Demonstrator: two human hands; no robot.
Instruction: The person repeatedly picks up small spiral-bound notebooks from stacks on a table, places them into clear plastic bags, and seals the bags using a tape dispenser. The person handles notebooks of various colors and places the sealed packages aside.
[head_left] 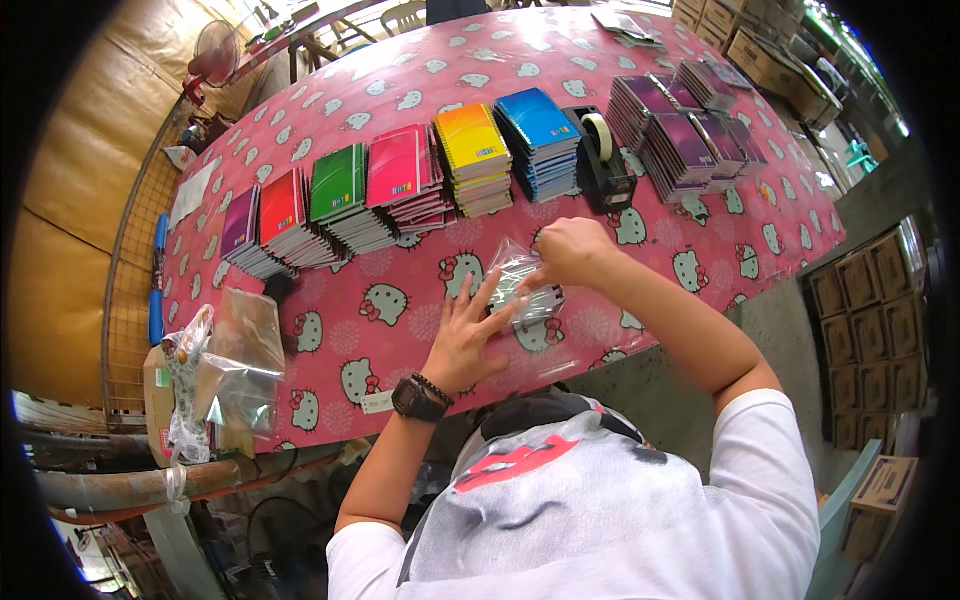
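Note:
A clear plastic bag (515, 262) lies flat near the table's front edge. Something pale with dark marks along its side is inside, but glare hides what it is. My left hand (462, 335) rests on the bag's left side, fingers spread and stretched out; a dark watch (419, 398) is on that wrist. Over the bag's right side, my right hand (578, 250) is curled closed, its fingertips pinched at the plastic. Just beyond it stand a stack of blue spiral notebooks (538, 120) and a black tape dispenser (602, 170).
Stacks of yellow (472, 140), pink (397, 165), green (338, 182), red (284, 207) and purple notebooks (241, 222) form a row. More purple notebooks (685, 145) are piled at right. Loose plastic bags (245, 340) hang at the left edge. Cartons (868, 320) stand beyond the pink tablecloth (420, 270).

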